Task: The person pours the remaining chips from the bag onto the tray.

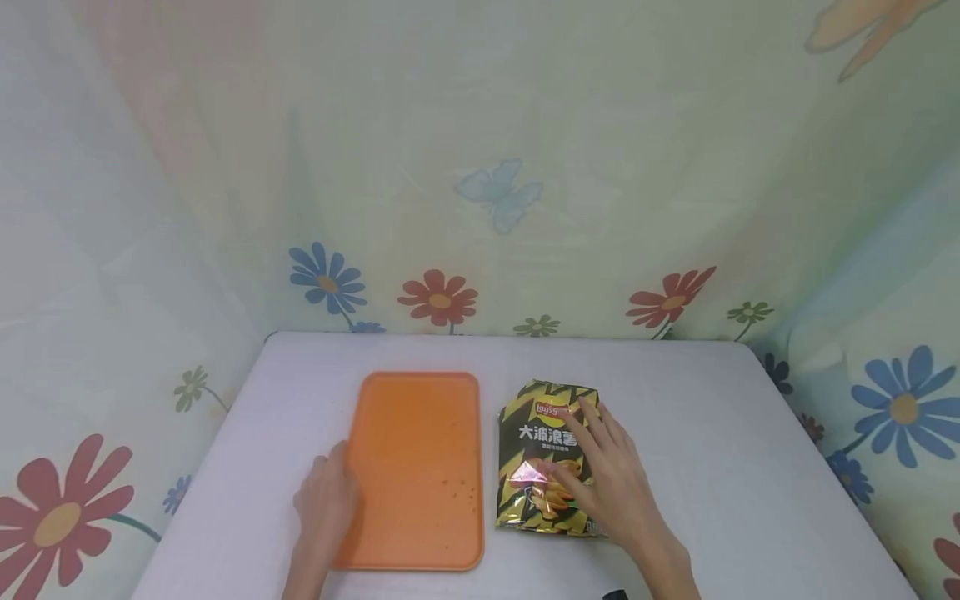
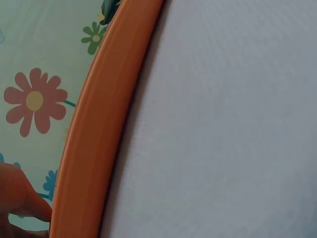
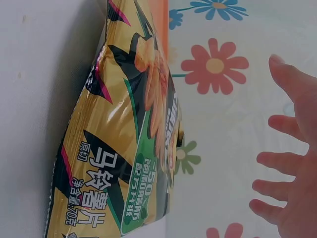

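Observation:
An orange tray (image 1: pixel 416 450) lies lengthwise on the table, with several small brown specks toward its right side. My left hand (image 1: pixel 326 496) has its fingers curled at the tray's left edge; in the left wrist view the fingertips (image 2: pixel 42 210) pinch the rim. To the right of the tray lies a puffed black and yellow bag of Lay's potato chips (image 1: pixel 528 442). Over the bag's right half is my right hand (image 1: pixel 617 475), fingers spread. The right wrist view shows those fingers (image 3: pixel 282 158) apart from the bag, with nothing between them.
Both things rest on a table covered in white cloth (image 1: pixel 697 442). A curtain printed with flowers and butterflies (image 1: pixel 600 167) hangs behind and at both sides. A small black object (image 1: pixel 615 595) shows at the bottom edge of the head view.

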Demonstrator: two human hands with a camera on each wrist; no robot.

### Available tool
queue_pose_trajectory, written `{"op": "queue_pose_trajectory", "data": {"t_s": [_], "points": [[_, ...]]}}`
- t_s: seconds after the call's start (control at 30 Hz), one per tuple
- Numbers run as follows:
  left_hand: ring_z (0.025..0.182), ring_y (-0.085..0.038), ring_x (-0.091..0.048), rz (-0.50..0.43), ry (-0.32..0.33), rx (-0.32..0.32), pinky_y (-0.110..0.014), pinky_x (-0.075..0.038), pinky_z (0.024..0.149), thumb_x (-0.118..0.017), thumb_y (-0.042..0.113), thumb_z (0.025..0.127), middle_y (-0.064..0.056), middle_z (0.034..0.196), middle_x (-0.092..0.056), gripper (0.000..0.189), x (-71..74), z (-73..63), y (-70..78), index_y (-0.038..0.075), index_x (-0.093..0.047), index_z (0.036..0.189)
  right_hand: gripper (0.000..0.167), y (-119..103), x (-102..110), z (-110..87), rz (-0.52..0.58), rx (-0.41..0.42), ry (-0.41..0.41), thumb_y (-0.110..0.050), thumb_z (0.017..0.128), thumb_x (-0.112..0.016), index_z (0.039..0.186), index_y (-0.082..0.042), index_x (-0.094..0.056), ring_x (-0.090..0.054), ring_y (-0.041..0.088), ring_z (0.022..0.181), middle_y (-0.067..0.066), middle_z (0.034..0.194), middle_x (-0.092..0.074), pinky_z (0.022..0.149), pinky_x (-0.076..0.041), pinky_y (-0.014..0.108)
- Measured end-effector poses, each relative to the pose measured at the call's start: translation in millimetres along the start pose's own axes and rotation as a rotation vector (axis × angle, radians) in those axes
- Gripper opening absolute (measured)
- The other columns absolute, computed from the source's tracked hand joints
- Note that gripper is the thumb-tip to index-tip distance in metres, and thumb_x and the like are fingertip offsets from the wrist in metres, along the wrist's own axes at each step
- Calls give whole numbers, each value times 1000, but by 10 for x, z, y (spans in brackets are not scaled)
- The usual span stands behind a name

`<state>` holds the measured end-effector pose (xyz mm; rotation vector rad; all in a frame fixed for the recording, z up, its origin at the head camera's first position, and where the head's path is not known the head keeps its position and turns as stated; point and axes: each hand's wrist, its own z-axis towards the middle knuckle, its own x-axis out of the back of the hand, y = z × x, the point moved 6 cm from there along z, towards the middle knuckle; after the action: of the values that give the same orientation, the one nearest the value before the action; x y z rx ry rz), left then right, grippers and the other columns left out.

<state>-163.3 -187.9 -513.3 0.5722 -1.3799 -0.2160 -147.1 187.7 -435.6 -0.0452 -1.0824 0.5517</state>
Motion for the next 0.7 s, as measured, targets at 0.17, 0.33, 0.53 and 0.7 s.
{"op": "queue_pose_trajectory", "data": {"t_s": [0.17,0.33,0.53,0.7], "points": [[63,-21,-50,16,-14,0,-33,-38,52,-57,-2,92,-17,84,-61,45,-5,15,-5,-5,-59,137,80,18,15,-4,6,-3,-4,-40,82,-85,150,-12,-51,-37,50,144,20,159,-42,108,-35,71],[64,-23,-53,34,-32,-1,-35,-41,52,-58,-2,92,-17,84,-63,45,5,20,-4,-6,-59,137,83,16,37,-4,9,-5,12,-27,76,-91,148,-10,-53,-40,50,141,22,157,-43,105,-39,72],[62,-22,-52,38,-35,-7,-33,-40,50,-58,-2,91,-16,81,-63,45,3,29,-15,-6,-59,137,79,56,58,-13,27,-43,19,-23,79,-89,148,-10,-52,-46,49,137,24,154,-45,101,-45,69],[60,-21,-51,17,-34,-7,-32,-39,49,-58,-5,89,-17,81,-63,48,-11,37,-36,-6,-60,137,75,134,47,-83,38,-125,-11,-22,84,-85,149,-8,-50,-49,48,134,25,154,-45,96,-48,67]]}}
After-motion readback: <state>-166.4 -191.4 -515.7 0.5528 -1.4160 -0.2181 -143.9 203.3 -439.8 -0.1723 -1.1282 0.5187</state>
